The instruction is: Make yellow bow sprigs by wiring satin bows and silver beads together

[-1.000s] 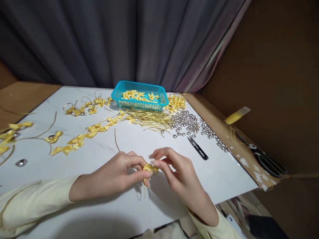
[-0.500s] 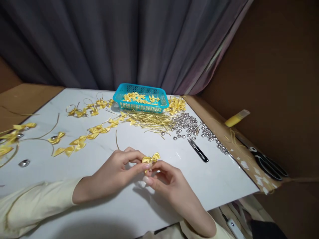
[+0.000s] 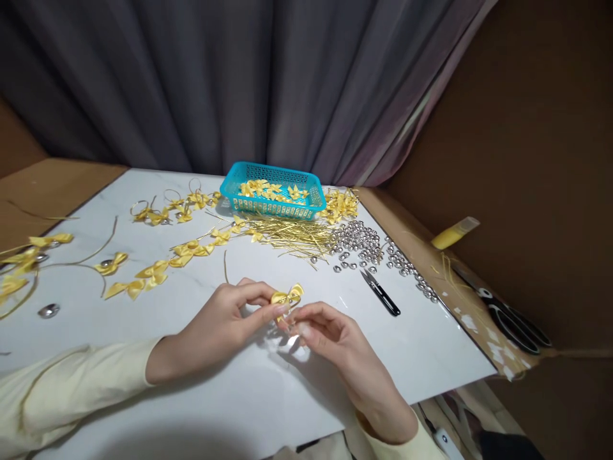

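Note:
My left hand (image 3: 223, 322) pinches a small yellow ribbon bow (image 3: 294, 294) between thumb and fingers above the white table. What looks like a thin gold cord crosses the bow's middle. Close below the bow is my right hand (image 3: 335, 342), its thumb and fingertips drawn together. What those fingertips hold, if anything, is too small to make out. Beyond the hands lie a row of yellow bows (image 3: 184, 254) and a heap of cut gold cords (image 3: 292, 235). Silver beads (image 3: 358, 241) are piled to the right of the cords.
A blue plastic basket (image 3: 230, 195) with yellow bows stands at the back. Black thread snips (image 3: 380, 294) lie right of my hands. Scissors (image 3: 512, 326) and a yellow tube (image 3: 453, 235) rest past the right edge. Bows with cords and a loose silver piece (image 3: 48, 311) lie at left.
My right fingertips have drawn slightly down and away from the bow. My left hand still holds the bow, which has tipped a little. The view has shifted slightly.

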### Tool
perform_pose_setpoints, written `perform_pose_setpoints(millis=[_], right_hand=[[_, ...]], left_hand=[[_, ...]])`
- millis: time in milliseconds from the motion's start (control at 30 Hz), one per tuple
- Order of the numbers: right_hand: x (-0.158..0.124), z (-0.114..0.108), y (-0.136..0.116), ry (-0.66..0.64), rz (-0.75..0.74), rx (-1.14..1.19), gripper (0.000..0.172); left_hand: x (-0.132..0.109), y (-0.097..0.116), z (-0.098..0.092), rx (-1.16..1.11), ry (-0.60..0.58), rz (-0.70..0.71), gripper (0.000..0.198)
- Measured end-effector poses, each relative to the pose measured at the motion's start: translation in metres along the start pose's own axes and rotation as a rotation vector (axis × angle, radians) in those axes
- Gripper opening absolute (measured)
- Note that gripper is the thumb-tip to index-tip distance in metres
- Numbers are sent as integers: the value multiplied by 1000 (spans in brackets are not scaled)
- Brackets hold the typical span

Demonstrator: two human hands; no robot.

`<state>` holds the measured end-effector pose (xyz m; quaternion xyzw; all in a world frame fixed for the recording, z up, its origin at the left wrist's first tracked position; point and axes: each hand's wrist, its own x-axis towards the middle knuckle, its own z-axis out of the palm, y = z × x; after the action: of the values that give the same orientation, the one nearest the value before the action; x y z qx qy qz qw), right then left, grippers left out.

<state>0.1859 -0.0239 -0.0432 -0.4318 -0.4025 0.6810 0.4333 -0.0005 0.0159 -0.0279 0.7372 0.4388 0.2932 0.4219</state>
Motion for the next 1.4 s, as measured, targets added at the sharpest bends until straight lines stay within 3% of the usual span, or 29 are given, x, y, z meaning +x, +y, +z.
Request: perform_pose_setpoints(millis=[133,267,433,567,767,933,1133,1233,1400], right_hand=[[5,5,2,-82,77,122,30],[10,6,9,-94,139,168,23],[7,0,9,109,-60,-74,22],[3,-2,6,120,-205,-185,18],[-2,1,2,120,-204,-102,16],[-3,-1,-4,31,-83,56,21],[-3,-5,-10,-204,120,-26,24],[-9,-4,-16,-213,66,-195,26],[-14,3,-25,-110,-92,-439,26]], left_hand=[[-1,-3,2,13,4,67,22],[-3,-3,4,25,23,132,21],[-3,-2,4,86,14,137,26],[-2,-2,4,85,10,81,25],[-1,-2,4,77,-11,37,25],[-1,-3,5,108,-23,64,23],[-2,-14,7,172,33,264,21],[-2,-15,7,240,31,375,23],[-3,-13,9,358,-68,498,29]])
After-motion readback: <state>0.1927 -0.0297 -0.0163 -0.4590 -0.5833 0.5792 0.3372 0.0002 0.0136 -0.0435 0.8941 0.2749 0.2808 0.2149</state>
